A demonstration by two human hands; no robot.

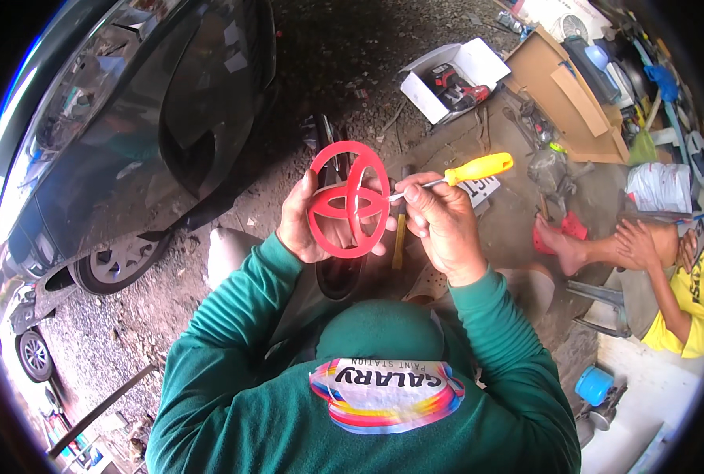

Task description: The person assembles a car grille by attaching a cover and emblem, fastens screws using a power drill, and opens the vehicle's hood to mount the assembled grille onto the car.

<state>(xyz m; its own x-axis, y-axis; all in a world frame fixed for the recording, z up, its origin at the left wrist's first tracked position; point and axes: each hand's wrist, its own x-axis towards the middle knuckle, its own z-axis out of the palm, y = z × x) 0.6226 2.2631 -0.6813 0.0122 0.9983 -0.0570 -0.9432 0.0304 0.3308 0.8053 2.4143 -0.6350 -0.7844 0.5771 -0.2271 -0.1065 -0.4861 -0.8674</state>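
My left hand (297, 212) grips a red oval car emblem (351, 207) made of crossing rings, its fingers curled behind the openings. In my right hand (449, 231) is a screwdriver (480, 169) with a yellow handle and a metal shaft. The shaft points left, and its tip is at the emblem's right edge; whether it touches, I cannot tell. Below the emblem, a long tool with a yellowish handle (399, 241) lies partly hidden behind my hands.
A dark car (115, 170) fills the left side. Ahead right, a white box (424, 98) holds a red and black power drill (466, 96), near an open cardboard box (577, 95). Another person in a yellow shirt (688, 304) sits at right, a leg stretched toward me. A plate (482, 189) lies below the screwdriver.
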